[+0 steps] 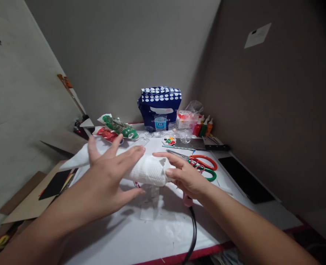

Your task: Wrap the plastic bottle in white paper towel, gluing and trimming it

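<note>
A white roll wrapped in textured, tissue-like paper [150,170] lies crosswise above the table. Its left end trails off in a loose, pointed flap; the right end is an open, uneven rim. My right hand [189,177] grips that rim, thumb and fingers pinching the wall. Fingers spread wide, my left hand [110,171] is over the roll's left part; whether the palm touches it is hidden. Behind my right hand lie scissors with orange and green handles [203,162]. Below them, a pink tool with a black cord [187,200] is partly hidden.
At the back stand a blue dotted bag [161,105], a clear cup with a blue label [160,123] and small paint bottles [203,127]. Green and red fish-shaped crafts [121,127] lie back left. A knife [216,147] and dark tablet-like panel [245,179] are at right.
</note>
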{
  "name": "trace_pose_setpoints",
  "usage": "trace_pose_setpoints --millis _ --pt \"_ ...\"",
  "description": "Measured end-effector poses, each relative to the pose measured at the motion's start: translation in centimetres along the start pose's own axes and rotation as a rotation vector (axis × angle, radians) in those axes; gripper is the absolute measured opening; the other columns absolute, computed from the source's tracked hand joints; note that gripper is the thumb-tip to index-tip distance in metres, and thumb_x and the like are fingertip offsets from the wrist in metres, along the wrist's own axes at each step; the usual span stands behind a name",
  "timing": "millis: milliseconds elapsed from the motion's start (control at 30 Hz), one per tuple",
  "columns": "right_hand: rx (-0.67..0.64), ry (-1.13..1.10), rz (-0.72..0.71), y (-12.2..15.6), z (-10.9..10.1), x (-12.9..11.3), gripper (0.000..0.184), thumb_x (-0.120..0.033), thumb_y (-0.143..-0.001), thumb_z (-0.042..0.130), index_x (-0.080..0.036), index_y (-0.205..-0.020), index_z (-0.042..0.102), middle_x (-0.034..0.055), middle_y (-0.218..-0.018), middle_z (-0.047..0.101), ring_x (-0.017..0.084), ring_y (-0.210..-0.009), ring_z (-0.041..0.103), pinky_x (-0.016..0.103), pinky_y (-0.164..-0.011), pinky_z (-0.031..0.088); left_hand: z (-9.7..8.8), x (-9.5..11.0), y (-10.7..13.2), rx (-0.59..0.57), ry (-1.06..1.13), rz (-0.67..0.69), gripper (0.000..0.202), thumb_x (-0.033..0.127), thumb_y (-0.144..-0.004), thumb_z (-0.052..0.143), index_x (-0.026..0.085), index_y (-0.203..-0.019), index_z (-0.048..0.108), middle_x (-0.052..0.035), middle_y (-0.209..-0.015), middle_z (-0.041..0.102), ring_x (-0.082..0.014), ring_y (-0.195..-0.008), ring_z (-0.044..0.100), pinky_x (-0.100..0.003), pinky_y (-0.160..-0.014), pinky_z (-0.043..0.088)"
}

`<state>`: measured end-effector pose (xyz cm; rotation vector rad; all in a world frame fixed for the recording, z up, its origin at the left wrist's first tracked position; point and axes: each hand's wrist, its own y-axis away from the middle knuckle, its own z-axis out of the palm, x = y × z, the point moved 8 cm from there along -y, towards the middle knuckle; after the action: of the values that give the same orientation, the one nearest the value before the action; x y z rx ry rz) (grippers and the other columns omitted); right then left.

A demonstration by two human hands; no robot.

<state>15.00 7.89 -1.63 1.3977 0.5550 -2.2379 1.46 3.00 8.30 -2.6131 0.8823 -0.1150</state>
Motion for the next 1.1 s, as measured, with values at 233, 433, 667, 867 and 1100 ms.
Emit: trace_pose_setpoints --millis 233,433,667,867,1100 --pt "-0.010 0.077 0.145 0.0 0.5 1.5 0.030 -0.040 -0.086 0.060 -0.022 -0.110 0.067 0.0028 -0.092 0.062 0.013 -0.067 0.058 0.025 -0.056 0.054 4.5 -0.4 -0.5 -0.357 0.252 -0.139 0.051 0.057 -0.069 0.073 0.022 -0.105 0.064 -0.0070 -0.095 0.074 -0.0354 -0.091 0.067 -0.065 -0.106 -0.009" --pt "0.039 0.174 0.164 0.3 0.0 1.6 0.033 -0.039 -0.079 0.072 -0.020 -0.105 0.066 0.0021 -0.090 0.063 0.012 -0.064 0.060 0.021 -0.051 0.052 5.4 0.1 -0.9 -0.380 0.168 -0.238 0.050 0.058 -0.067 0.070 0.019 -0.098 0.063 -0.0111 -0.092 0.073 -0.0361 -0.088 0.065 -0.063 -0.099 0.013" --pt "0.052 0.158 -0.160 0.9 0.7 -0.4 0.090 -0.021 -0.067 0.082 -0.033 -0.140 0.030 0.0044 -0.124 0.057 0.017 -0.097 0.062 0.024 -0.071 0.052 4.1 -0.1 -1.9 -0.129 0.191 -0.296 0.039 0.054 -0.070 0.070 0.019 -0.086 0.062 -0.0034 -0.076 0.068 -0.0245 -0.070 0.061 -0.038 -0.082 0.037" --pt "0.132 0.142 -0.231 1.0 0.6 -0.8 0.059 -0.020 -0.073 0.076 -0.026 -0.122 0.045 0.0043 -0.117 0.062 0.020 -0.106 0.061 0.033 -0.090 0.049 4.7 -0.1 -1.8 -0.251 0.637 -0.319 0.039 0.041 -0.074 0.074 0.021 -0.106 0.068 -0.0025 -0.092 0.073 -0.0239 -0.082 0.065 -0.029 -0.073 0.045" --pt "0.133 -0.022 -0.050 0.4 0.0 0.6 0.040 -0.030 -0.078 0.066 -0.025 -0.114 0.050 -0.0011 -0.083 0.067 0.016 -0.073 0.065 0.030 -0.068 0.052 8.7 -1.5 -1.7 -0.472 1.334 -0.376 0.066 0.067 -0.071 0.067 0.014 -0.111 0.069 -0.0097 -0.091 0.073 -0.0235 -0.083 0.066 -0.027 -0.069 0.047"
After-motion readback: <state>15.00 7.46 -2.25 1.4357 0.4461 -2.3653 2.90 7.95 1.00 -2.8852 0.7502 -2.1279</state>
